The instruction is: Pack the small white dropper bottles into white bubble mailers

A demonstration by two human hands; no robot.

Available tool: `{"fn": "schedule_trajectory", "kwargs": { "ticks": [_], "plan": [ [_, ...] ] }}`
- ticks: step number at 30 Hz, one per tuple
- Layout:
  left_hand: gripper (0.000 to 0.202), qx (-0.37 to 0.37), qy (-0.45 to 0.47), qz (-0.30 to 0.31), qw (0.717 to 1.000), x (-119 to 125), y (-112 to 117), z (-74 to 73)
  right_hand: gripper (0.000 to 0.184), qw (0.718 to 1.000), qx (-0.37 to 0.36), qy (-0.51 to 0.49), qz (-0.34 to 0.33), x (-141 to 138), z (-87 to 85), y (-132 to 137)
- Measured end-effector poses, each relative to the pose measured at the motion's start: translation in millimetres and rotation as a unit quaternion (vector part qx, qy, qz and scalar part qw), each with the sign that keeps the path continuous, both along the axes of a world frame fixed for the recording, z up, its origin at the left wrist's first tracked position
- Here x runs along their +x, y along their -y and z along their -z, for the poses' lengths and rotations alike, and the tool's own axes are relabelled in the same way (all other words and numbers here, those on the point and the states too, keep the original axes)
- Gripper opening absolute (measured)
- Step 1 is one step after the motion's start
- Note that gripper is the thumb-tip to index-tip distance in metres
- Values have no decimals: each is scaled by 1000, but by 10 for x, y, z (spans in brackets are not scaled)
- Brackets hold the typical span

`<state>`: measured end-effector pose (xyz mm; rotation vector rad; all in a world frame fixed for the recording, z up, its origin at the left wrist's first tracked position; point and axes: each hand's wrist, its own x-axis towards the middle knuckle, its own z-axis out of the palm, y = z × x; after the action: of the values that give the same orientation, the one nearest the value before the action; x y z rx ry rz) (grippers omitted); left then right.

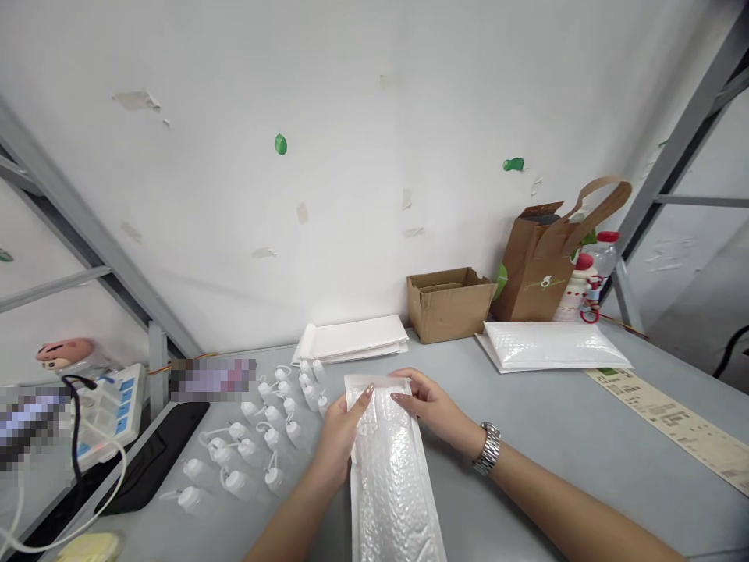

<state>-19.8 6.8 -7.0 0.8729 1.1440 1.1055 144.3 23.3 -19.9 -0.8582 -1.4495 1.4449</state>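
Observation:
A white bubble mailer (392, 476) lies lengthwise in front of me, its near end running out of the picture at the bottom. My left hand (345, 429) grips its upper left edge, thumb on top and fingers hidden underneath. On the upper right edge, my right hand (430, 402) pinches the mailer between thumb and fingers; a metal watch (488, 449) is on that wrist. Left of the mailer stand several small clear bottles with white caps (272, 437), some with loop straps. The closest ones are just beside my left hand.
Behind are a stack of flat white mailers (354, 337), an open cardboard box (453, 308) and a brown paper bag (530, 269). More mailers (555, 346) and a label strip (672, 421) lie right. A black phone (155, 457) and a power strip (117, 417) are left.

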Motion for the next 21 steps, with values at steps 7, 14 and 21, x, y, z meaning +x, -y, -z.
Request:
{"fn": "schedule_trajectory", "kwargs": {
  "ticks": [7,14,21],
  "plan": [
    [53,1,-30,5,1000,3,28,-21,20,996,49,80,7,59,-51,-3],
    [49,64,-111,-20,992,-7,1,47,31,995,38,85,45,33,-167,74],
    [27,429,-372,-86,819,-13,267,-182,34,908,121,133,379,825,-594,622]
  ]
}}
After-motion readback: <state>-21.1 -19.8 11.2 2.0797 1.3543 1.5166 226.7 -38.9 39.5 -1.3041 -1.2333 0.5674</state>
